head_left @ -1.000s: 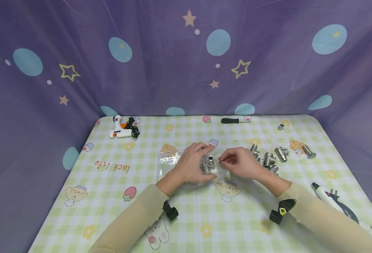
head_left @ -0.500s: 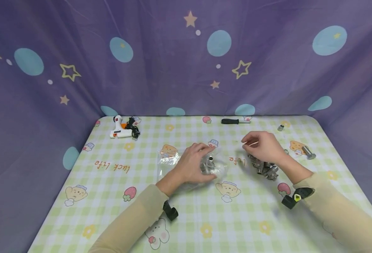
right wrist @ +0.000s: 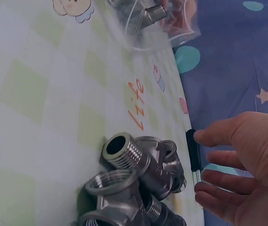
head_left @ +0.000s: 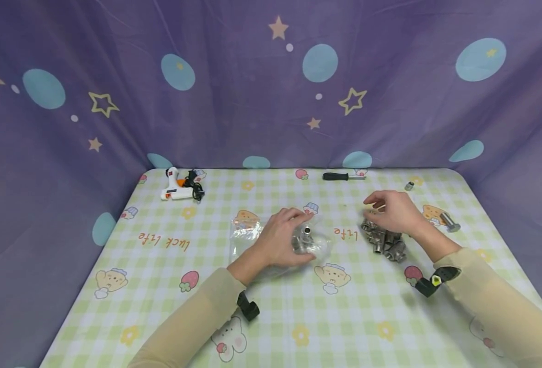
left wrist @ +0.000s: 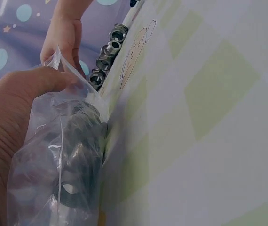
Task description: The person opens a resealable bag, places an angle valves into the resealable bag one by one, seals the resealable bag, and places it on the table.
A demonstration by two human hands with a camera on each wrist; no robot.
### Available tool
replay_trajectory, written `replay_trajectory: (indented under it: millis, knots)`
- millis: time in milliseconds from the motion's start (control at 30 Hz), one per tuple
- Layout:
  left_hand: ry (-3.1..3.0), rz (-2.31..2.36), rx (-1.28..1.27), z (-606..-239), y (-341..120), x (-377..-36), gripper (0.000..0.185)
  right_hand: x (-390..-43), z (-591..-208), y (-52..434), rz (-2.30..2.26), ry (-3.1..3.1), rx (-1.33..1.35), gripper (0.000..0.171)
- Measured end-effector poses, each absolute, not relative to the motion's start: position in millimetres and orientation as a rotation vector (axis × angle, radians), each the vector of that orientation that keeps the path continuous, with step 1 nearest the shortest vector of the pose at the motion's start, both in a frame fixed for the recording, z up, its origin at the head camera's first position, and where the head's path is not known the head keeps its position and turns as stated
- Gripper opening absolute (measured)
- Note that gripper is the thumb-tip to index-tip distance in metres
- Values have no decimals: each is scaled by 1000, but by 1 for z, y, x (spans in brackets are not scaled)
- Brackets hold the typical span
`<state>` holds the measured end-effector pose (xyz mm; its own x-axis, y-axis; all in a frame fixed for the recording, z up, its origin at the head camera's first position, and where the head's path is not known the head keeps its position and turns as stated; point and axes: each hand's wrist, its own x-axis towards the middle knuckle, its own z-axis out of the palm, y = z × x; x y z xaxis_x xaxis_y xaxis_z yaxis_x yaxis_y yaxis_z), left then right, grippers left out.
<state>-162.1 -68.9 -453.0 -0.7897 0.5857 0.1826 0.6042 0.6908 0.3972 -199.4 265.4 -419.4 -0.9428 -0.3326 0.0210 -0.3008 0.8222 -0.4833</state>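
Observation:
My left hand [head_left: 282, 237] holds a clear plastic bag [head_left: 241, 245] on the table, fingers and thumb curved around its mouth. Metal pipe fittings [head_left: 304, 241] lie inside; in the left wrist view the thumb is at the bag's edge [left wrist: 84, 82]. To the right, my right hand [head_left: 396, 212] hovers over a pile of threaded metal pipe fittings [head_left: 381, 243], some of them tees. From the right wrist, its fingers [right wrist: 223, 176] are loosely bent with nothing between them, beside a tee fitting [right wrist: 120, 200]. Part of the pile is hidden beneath that hand.
A white hot glue gun [head_left: 177, 193] with a black cord lies at the back left. Near the back edge is a black-handled screwdriver [head_left: 336, 177]. A small metal fitting [head_left: 409, 186] and a long metal piece with a wider end [head_left: 449, 222] lie right of the pile.
My right hand has gone from beside the bag's mouth rightward to above the pile of fittings, then slightly further right. The left hand has stayed at the bag.

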Motion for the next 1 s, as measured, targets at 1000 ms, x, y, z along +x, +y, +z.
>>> replay_trajectory:
  millis: [1000]
  knots:
    - [-2836,-708,-1003,-453,-68,-162,98,-201,-435,270,-651,2910,-534,44]
